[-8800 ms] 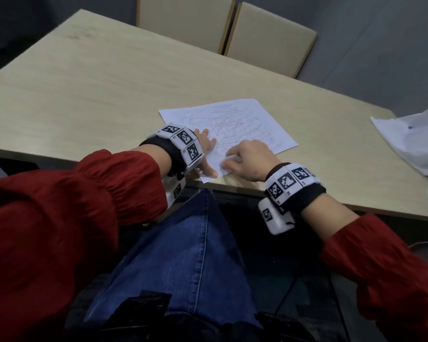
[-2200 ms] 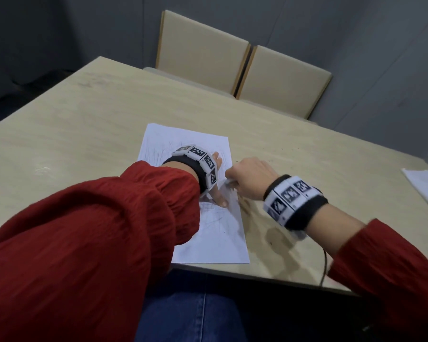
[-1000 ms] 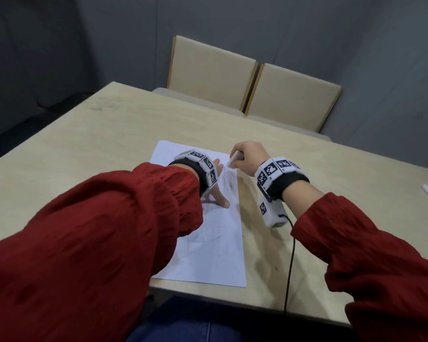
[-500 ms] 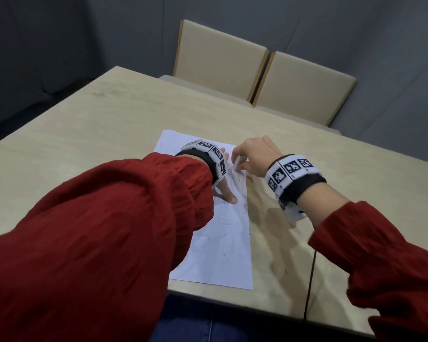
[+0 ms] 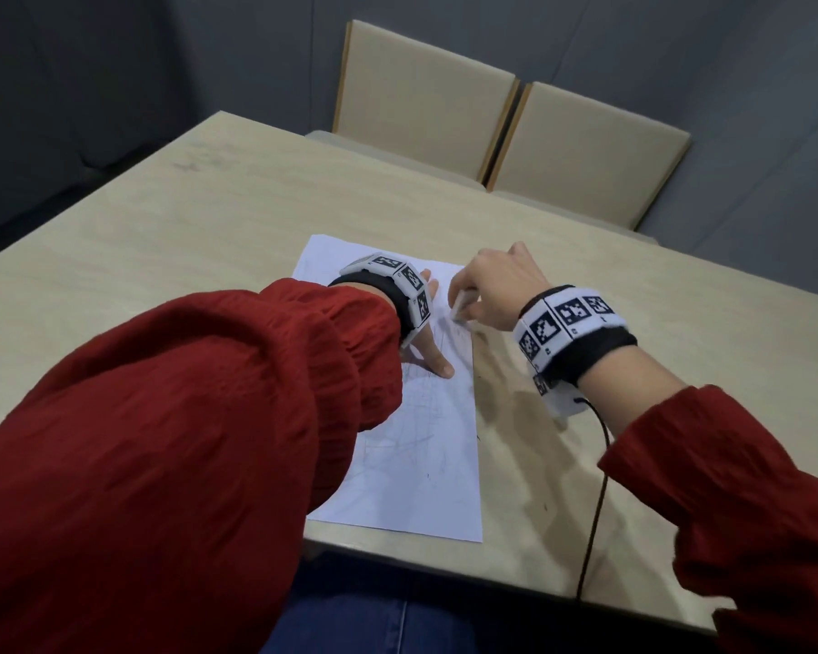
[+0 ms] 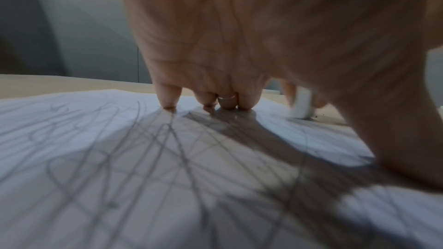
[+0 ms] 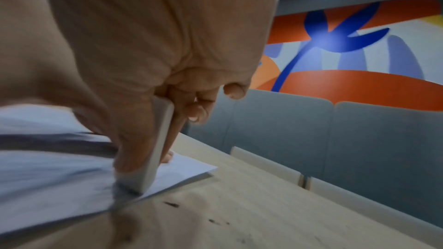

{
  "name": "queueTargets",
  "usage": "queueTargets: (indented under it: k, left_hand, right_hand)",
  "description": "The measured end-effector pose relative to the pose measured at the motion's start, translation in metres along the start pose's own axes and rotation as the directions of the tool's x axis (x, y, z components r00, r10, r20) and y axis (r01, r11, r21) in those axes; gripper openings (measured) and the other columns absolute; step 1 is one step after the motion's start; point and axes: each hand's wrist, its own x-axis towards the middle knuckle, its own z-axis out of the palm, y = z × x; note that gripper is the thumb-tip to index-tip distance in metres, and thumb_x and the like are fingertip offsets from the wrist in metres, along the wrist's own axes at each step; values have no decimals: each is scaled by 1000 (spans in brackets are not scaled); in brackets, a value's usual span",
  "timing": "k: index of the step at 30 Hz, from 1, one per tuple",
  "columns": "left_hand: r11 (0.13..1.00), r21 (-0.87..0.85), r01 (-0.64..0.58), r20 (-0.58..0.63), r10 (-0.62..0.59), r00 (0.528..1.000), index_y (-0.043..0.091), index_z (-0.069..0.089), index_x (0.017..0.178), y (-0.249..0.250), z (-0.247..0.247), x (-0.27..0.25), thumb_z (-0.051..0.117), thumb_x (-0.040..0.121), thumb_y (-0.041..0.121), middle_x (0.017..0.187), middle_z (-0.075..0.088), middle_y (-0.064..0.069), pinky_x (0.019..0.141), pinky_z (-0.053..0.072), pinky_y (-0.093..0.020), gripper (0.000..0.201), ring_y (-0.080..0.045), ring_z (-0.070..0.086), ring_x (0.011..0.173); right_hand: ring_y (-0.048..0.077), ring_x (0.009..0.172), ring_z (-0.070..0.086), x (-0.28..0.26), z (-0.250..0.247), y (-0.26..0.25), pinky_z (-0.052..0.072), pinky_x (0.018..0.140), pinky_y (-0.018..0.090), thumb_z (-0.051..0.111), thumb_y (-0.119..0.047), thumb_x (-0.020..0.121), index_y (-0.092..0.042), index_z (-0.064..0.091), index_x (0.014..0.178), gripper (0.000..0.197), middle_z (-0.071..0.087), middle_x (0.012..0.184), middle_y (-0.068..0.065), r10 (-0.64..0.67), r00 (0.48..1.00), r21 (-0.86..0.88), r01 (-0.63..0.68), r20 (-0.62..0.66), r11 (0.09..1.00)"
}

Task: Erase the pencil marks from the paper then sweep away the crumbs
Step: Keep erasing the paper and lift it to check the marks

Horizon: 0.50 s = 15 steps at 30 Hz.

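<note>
Right hand [image 5: 494, 287] grip pinches white eraser [image 7: 160, 145] between thumb and fingers, its tip on the paper [image 5: 426, 474] near the right edge. Left hand [image 6: 239, 31] grip released, straight fingertips [image 6: 167, 99] pressing paper to desk [image 5: 185, 219].

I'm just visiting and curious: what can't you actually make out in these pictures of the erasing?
- Head view: the red sleeve hides the paper's left part.
- Right wrist view: motion blur smears the pencil marks beside the eraser.
- Head view: crumbs on the table are too small to count.
</note>
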Motion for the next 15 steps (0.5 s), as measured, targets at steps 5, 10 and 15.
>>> queueTargets:
  k: [5, 10, 15]
  left_hand:
    - [1000, 14, -9, -21, 9, 1000, 17, -12, 153, 0, 1, 0, 67, 54, 84, 162, -16, -5, 120, 10, -50, 144, -29, -3, 149]
    - [997, -79, -2, -1, 2, 1000, 25, -17, 152, -2, 1, 1, 74, 55, 77, 160, -22, -2, 118, 6, -49, 143, -26, -10, 149]
    - [999, -34, -10, -18, 9, 1000, 20, -15, 153, -2, 4, 5, 71, 54, 81, 161, -19, -5, 119, 5, -48, 144, -27, -9, 149]
  right_hand:
    - [11, 82, 51, -7, -14, 4, 26, 82, 35, 70, -32, 79, -36, 67, 84, 7, 60, 77, -14, -36, 993, -14, 38, 112, 999]
    - [16, 91, 59, 27, -6, -6, 27, 86, 35, 61, -15, 82, -29, 72, 84, 19, 64, 78, -12, 139, 988, 132, -129, -64, 983]
    - [16, 78, 54, 1, 1, -4, 22, 78, 32, 57, -13, 79, -30, 71, 82, 23, 57, 66, -14, 32, 999, 43, -31, -18, 999]
